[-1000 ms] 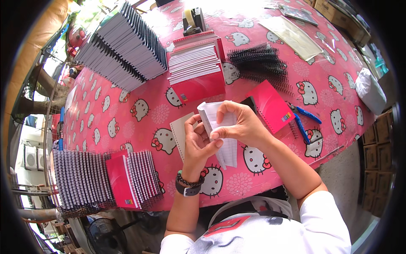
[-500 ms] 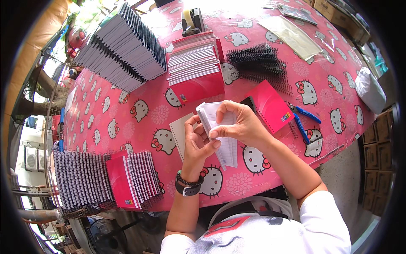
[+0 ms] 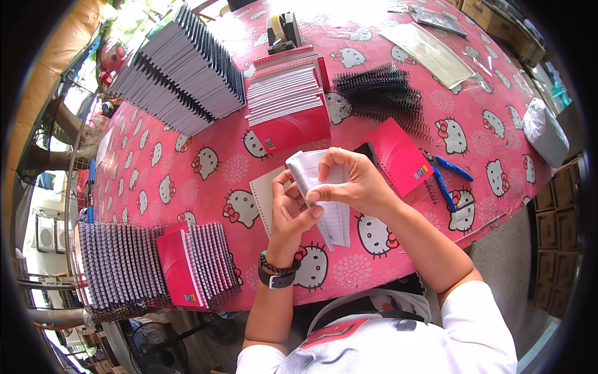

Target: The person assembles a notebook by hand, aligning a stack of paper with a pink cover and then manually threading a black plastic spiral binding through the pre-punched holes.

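**Lined sheets, gripped by both hands over mid-desk!**

Far left first: spiral-bound notebooks [image 3: 121,265], packed in a row along the desk's [image 3: 194,187] near edge, with one red cover [image 3: 175,265] on show, small multicoloured label at its foot. Behind, a tall stack [image 3: 180,71] of black-coiled notebooks. Then a broad stretch of pink, cat-face-printed covering, and a loose punched sheet [image 3: 264,194]. Further back, a tape dispenser [image 3: 283,32] just behind red-covered page blocks [image 3: 289,103], similar label there. And centre stage: left hand [image 3: 291,206], fingers bent and pinching the edge of the lined sheets [image 3: 334,225]; right hand [image 3: 356,181], thumb and curled fingers pinching the same sheets, above the desk. On rightward: heaped black coils [image 3: 380,93], a labelled red notebook [image 3: 400,157], blue-handled pliers [image 3: 443,187] with pale lettering, near the curving front edge. Last, a white bundle [image 3: 545,132] at the rim, brown boxes [image 3: 554,237] beyond.
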Demonstrator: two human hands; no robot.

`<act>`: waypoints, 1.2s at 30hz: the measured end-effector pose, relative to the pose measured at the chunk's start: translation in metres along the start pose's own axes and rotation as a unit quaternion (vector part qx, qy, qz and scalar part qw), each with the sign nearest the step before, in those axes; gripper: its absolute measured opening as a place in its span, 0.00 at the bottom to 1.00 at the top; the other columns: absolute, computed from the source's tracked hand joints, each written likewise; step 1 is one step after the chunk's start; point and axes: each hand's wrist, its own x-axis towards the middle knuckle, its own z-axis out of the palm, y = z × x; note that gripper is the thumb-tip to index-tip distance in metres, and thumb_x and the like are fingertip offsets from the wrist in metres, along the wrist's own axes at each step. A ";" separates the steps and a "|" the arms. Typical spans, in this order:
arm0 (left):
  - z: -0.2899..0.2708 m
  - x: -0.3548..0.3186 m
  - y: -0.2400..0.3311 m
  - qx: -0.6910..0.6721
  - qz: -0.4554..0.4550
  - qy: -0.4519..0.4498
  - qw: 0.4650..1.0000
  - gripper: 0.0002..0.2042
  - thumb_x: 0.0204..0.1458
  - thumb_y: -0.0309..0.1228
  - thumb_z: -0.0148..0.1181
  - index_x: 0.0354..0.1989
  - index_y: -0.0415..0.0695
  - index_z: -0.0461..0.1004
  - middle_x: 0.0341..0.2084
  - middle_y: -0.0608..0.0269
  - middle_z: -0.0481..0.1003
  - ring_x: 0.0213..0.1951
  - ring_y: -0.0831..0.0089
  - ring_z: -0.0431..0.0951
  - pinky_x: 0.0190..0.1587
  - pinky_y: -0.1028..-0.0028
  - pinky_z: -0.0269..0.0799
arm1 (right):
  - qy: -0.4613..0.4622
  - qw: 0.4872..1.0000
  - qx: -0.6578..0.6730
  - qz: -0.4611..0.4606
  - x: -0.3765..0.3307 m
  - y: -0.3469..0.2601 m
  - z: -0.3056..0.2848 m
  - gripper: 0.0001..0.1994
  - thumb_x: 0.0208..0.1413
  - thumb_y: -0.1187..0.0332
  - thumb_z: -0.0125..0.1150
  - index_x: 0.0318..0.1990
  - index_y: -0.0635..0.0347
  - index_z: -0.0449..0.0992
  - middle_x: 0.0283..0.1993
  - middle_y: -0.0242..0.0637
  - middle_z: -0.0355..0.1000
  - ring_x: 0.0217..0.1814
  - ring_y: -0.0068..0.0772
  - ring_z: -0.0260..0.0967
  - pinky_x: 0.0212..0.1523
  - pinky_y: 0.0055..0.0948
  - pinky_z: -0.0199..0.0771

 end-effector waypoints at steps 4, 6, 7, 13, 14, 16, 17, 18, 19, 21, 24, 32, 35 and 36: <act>-0.001 0.000 -0.001 0.007 -0.003 0.008 1.000 0.41 0.37 0.34 0.67 0.57 0.39 0.48 0.44 0.54 0.68 0.45 0.70 0.71 0.46 0.73 0.69 | -0.002 1.000 -0.007 -0.018 0.000 0.002 -0.001 0.18 0.39 0.59 0.74 0.25 0.57 0.69 0.25 0.23 0.67 0.30 0.12 0.61 0.30 0.16 0.61; -0.001 0.000 -0.001 0.005 -0.006 0.008 1.000 0.40 0.37 0.34 0.66 0.57 0.39 0.48 0.43 0.54 0.68 0.45 0.71 0.71 0.44 0.74 0.69 | 0.000 1.000 -0.001 -0.015 0.000 0.003 0.000 0.17 0.39 0.59 0.74 0.25 0.57 0.69 0.26 0.23 0.67 0.30 0.12 0.61 0.31 0.16 0.61; -0.001 0.000 -0.001 0.003 -0.008 0.008 1.000 0.40 0.37 0.34 0.66 0.57 0.39 0.48 0.43 0.54 0.68 0.44 0.71 0.71 0.43 0.75 0.69 | -0.001 1.000 -0.004 -0.018 0.000 0.003 -0.001 0.17 0.39 0.59 0.74 0.25 0.57 0.69 0.26 0.23 0.67 0.30 0.12 0.61 0.31 0.16 0.61; -0.001 -0.001 0.000 -0.017 -0.009 -0.007 1.000 0.38 0.39 0.35 0.63 0.57 0.39 0.47 0.43 0.54 0.67 0.44 0.73 0.71 0.41 0.78 0.69 | 0.000 1.000 -0.014 -0.010 0.001 0.003 -0.001 0.16 0.41 0.62 0.73 0.26 0.58 0.69 0.26 0.23 0.67 0.30 0.11 0.62 0.30 0.15 0.62; -0.002 0.000 -0.001 -0.018 -0.010 -0.011 1.000 0.38 0.39 0.36 0.63 0.57 0.38 0.47 0.43 0.54 0.67 0.44 0.73 0.70 0.42 0.77 0.69 | 0.004 1.000 -0.010 -0.006 0.001 0.004 -0.001 0.16 0.41 0.63 0.73 0.26 0.58 0.69 0.26 0.23 0.66 0.30 0.11 0.62 0.30 0.15 0.63; -0.004 0.000 -0.002 -0.020 -0.012 -0.020 1.000 0.38 0.39 0.37 0.62 0.56 0.38 0.47 0.44 0.54 0.67 0.45 0.72 0.70 0.43 0.77 0.68 | 0.008 1.000 -0.006 -0.003 0.001 0.005 0.000 0.15 0.41 0.64 0.72 0.26 0.58 0.69 0.26 0.23 0.66 0.30 0.11 0.62 0.30 0.15 0.64; -0.003 0.001 -0.001 -0.024 -0.009 -0.021 0.999 0.37 0.39 0.37 0.62 0.56 0.37 0.48 0.44 0.54 0.66 0.46 0.72 0.70 0.44 0.77 0.68 | 0.010 1.000 -0.005 -0.005 0.001 0.004 0.000 0.15 0.42 0.64 0.72 0.26 0.58 0.69 0.26 0.23 0.66 0.30 0.11 0.63 0.30 0.15 0.64; 0.000 0.001 0.000 -0.027 -0.006 -0.022 0.999 0.37 0.39 0.37 0.61 0.56 0.37 0.48 0.44 0.54 0.66 0.46 0.72 0.69 0.46 0.76 0.67 | 0.012 1.000 -0.003 -0.006 0.000 0.004 0.000 0.15 0.42 0.65 0.72 0.26 0.59 0.69 0.26 0.23 0.66 0.30 0.11 0.63 0.31 0.15 0.64; 0.001 0.001 0.001 -0.030 -0.003 -0.022 0.999 0.37 0.39 0.37 0.61 0.56 0.37 0.48 0.44 0.54 0.66 0.47 0.72 0.69 0.47 0.75 0.67 | 0.014 1.000 0.001 -0.006 0.000 0.003 0.000 0.15 0.42 0.64 0.72 0.26 0.58 0.69 0.26 0.23 0.66 0.30 0.11 0.63 0.31 0.15 0.65; -0.002 0.001 -0.001 -0.048 -0.019 -0.025 0.998 0.37 0.39 0.38 0.61 0.56 0.37 0.47 0.45 0.53 0.65 0.48 0.71 0.69 0.49 0.74 0.66 | 0.017 1.000 0.010 -0.005 -0.001 0.000 0.002 0.15 0.41 0.64 0.72 0.26 0.58 0.68 0.26 0.22 0.66 0.30 0.11 0.62 0.31 0.15 0.65; -0.006 0.000 -0.003 -0.069 -0.037 -0.029 0.997 0.38 0.40 0.37 0.62 0.56 0.37 0.47 0.45 0.52 0.65 0.49 0.70 0.69 0.51 0.73 0.65 | 0.009 0.999 -0.043 -0.004 -0.002 -0.003 0.000 0.11 0.45 0.68 0.69 0.29 0.61 0.71 0.29 0.25 0.68 0.34 0.13 0.63 0.35 0.15 0.65; -0.007 0.002 -0.005 -0.028 -0.030 -0.012 0.999 0.38 0.40 0.34 0.64 0.57 0.37 0.47 0.46 0.51 0.66 0.49 0.67 0.69 0.51 0.71 0.66 | 0.016 0.997 -0.007 -0.075 0.000 0.006 0.003 0.07 0.49 0.69 0.63 0.34 0.61 0.75 0.32 0.33 0.71 0.35 0.21 0.67 0.36 0.22 0.66; -0.003 0.001 -0.003 -0.009 -0.026 -0.007 1.000 0.38 0.40 0.31 0.65 0.57 0.38 0.47 0.46 0.52 0.67 0.49 0.67 0.70 0.50 0.71 0.67 | 0.000 0.998 -0.048 -0.049 -0.001 0.002 -0.002 0.13 0.45 0.61 0.68 0.30 0.61 0.74 0.31 0.32 0.70 0.35 0.21 0.66 0.36 0.22 0.66; -0.002 0.001 -0.003 -0.002 -0.023 -0.006 1.000 0.38 0.40 0.30 0.65 0.57 0.38 0.48 0.46 0.52 0.67 0.48 0.68 0.70 0.50 0.71 0.67 | -0.002 0.997 -0.063 -0.036 -0.001 0.000 -0.002 0.16 0.43 0.58 0.70 0.29 0.61 0.73 0.30 0.31 0.69 0.34 0.20 0.65 0.35 0.22 0.65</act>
